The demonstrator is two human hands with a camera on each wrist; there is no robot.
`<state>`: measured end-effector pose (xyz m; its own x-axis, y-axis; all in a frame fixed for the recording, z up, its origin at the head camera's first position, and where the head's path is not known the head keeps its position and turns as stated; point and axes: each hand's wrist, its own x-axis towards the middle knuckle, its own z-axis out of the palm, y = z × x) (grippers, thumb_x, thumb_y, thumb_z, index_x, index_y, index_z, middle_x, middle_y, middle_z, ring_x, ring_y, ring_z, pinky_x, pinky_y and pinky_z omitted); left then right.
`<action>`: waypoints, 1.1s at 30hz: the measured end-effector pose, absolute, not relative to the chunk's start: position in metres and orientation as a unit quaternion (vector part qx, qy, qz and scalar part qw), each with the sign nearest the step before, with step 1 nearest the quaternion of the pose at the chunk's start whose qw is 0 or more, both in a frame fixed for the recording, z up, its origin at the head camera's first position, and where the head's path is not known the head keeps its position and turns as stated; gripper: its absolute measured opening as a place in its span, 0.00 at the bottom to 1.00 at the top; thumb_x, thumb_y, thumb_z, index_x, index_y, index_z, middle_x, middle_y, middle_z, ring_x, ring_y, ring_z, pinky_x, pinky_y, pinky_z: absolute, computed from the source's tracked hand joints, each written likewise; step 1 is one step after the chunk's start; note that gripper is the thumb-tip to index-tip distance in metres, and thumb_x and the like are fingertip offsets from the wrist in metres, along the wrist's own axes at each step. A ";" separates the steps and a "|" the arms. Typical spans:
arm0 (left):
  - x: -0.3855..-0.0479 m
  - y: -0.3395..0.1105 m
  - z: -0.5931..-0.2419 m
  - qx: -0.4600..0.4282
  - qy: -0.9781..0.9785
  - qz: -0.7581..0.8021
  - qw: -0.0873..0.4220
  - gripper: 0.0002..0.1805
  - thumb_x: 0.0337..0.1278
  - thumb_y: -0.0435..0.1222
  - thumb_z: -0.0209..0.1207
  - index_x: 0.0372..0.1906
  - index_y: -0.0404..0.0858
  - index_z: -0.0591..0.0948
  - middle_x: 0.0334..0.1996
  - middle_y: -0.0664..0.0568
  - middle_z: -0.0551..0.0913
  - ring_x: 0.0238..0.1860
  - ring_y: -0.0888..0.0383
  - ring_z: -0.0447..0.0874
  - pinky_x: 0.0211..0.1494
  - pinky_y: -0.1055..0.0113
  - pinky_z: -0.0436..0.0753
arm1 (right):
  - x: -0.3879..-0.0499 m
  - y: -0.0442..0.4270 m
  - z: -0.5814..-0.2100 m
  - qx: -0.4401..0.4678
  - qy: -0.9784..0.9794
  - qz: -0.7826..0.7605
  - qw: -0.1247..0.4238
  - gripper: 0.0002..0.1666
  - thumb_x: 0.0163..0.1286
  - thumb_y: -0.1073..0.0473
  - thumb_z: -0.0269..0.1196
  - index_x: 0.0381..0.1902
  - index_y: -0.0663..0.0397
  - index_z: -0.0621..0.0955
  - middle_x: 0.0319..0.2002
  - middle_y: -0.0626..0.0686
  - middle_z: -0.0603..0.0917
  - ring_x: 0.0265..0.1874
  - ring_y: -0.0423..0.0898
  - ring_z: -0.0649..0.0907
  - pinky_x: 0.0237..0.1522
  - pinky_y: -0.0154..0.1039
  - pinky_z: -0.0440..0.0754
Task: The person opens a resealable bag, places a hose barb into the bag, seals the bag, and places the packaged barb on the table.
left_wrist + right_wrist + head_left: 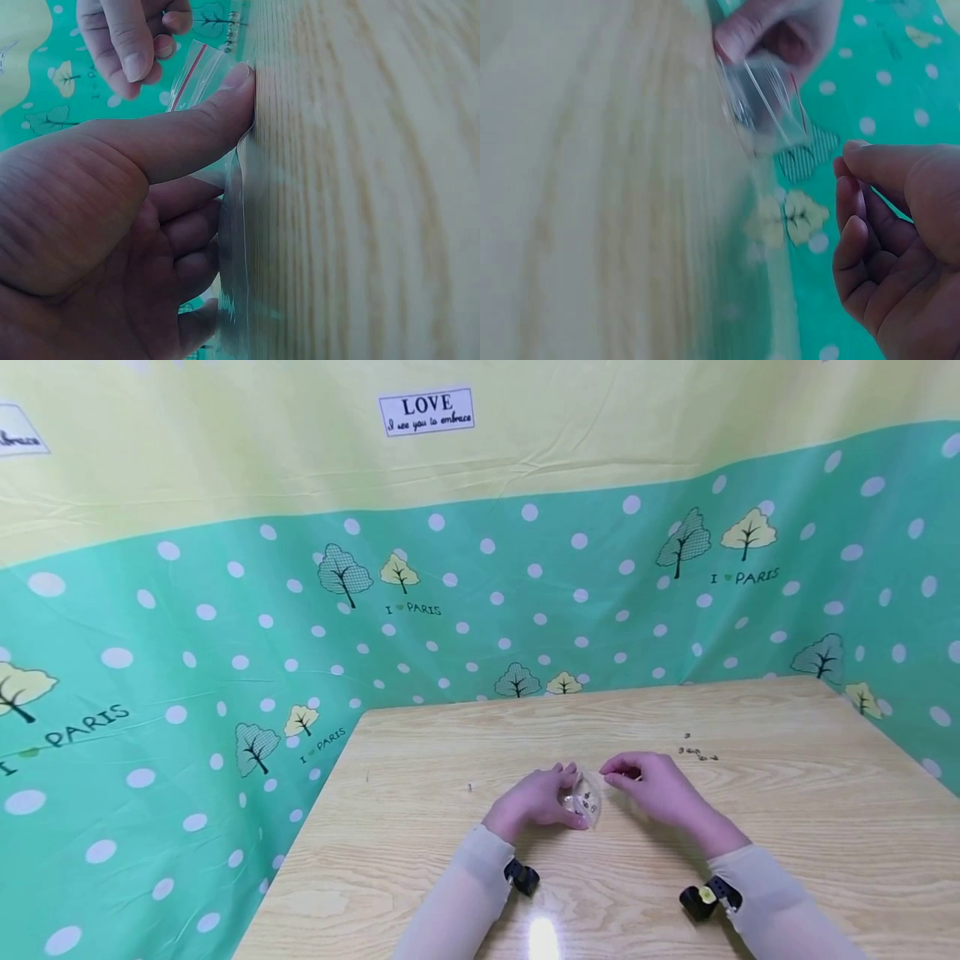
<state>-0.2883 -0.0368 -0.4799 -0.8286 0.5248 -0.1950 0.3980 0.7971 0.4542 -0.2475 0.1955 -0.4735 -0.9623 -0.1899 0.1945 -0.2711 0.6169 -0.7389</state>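
My left hand point(536, 797) grips a small clear zip bag point(597, 802) low over the wooden table. Several tiny dark pieces point(587, 797) show inside it; their kind is too small to tell. In the left wrist view, the thumb lies along the bag near a red zip strip point(187, 75). The right hand point(660, 789) is just right of the bag's upper edge. Its fingers point(855, 247) are curled, with thumb and forefinger tips together in the right wrist view. Nothing can be made out between them.
Several similar tiny dark pieces point(697, 752) lie on the table point(810, 793) beyond the right hand. Another small piece point(470, 787) lies left of the left hand. A green and yellow patterned curtain point(480, 585) hangs behind the table and at its sides.
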 end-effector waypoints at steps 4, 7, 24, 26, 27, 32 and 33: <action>-0.288 -0.038 -0.481 0.248 0.934 0.203 0.160 0.51 0.55 0.54 0.78 0.82 0.51 0.69 0.84 0.54 0.60 0.83 0.46 0.58 0.84 0.51 0.60 | -0.253 0.217 -0.474 0.109 -0.905 0.408 0.056 0.11 0.78 0.58 0.67 0.52 0.56 0.89 0.45 0.50 0.90 0.44 0.47 0.86 0.49 0.46 0.85; -0.288 -0.038 -0.482 0.248 0.932 0.206 0.163 0.51 0.55 0.53 0.78 0.82 0.50 0.69 0.84 0.54 0.59 0.83 0.45 0.57 0.84 0.50 0.59 | -0.255 0.240 -0.474 0.088 -0.911 0.400 0.055 0.14 0.79 0.56 0.66 0.54 0.59 0.88 0.46 0.54 0.90 0.45 0.50 0.85 0.48 0.46 0.84; -0.284 -0.039 -0.480 0.248 0.931 0.207 0.172 0.51 0.56 0.52 0.78 0.83 0.50 0.68 0.85 0.52 0.58 0.83 0.43 0.57 0.85 0.49 0.58 | -0.247 0.335 -0.496 -0.030 -0.919 0.389 0.053 0.24 0.79 0.60 0.63 0.65 0.72 0.79 0.61 0.77 0.79 0.59 0.75 0.77 0.60 0.72 0.74; -0.284 -0.038 -0.480 0.247 0.931 0.207 0.170 0.51 0.55 0.52 0.78 0.83 0.50 0.68 0.85 0.52 0.58 0.83 0.43 0.57 0.84 0.49 0.59 | -0.247 0.338 -0.499 -0.033 -0.921 0.386 0.051 0.24 0.78 0.61 0.63 0.65 0.73 0.79 0.60 0.77 0.80 0.59 0.75 0.77 0.60 0.73 0.73; -0.284 -0.038 -0.480 0.246 0.932 0.206 0.169 0.51 0.55 0.53 0.78 0.83 0.50 0.68 0.85 0.52 0.58 0.83 0.43 0.58 0.84 0.50 0.59 | -0.248 0.339 -0.500 -0.034 -0.921 0.385 0.050 0.25 0.78 0.61 0.63 0.65 0.73 0.79 0.59 0.77 0.80 0.58 0.75 0.78 0.60 0.73 0.73; -0.287 -0.037 -0.480 0.249 0.933 0.201 0.163 0.51 0.55 0.53 0.78 0.83 0.50 0.68 0.85 0.54 0.59 0.83 0.44 0.57 0.84 0.50 0.59 | -0.252 0.341 -0.503 -0.033 -0.923 0.380 0.049 0.26 0.78 0.61 0.63 0.66 0.75 0.77 0.56 0.75 0.82 0.56 0.73 0.79 0.59 0.72 0.75; -0.287 -0.037 -0.480 0.251 0.933 0.200 0.162 0.51 0.55 0.53 0.78 0.82 0.50 0.68 0.85 0.55 0.59 0.83 0.45 0.57 0.84 0.51 0.59 | -0.253 0.342 -0.502 -0.033 -0.924 0.379 0.047 0.27 0.78 0.61 0.64 0.66 0.75 0.77 0.56 0.75 0.81 0.56 0.73 0.79 0.59 0.72 0.74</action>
<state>-0.2873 -0.0374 -0.4801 -0.8215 0.5332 -0.2021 0.4032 0.7937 0.4555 -0.2526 0.3417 -0.5022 -0.9934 0.0966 0.0624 0.0250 0.7107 -0.7030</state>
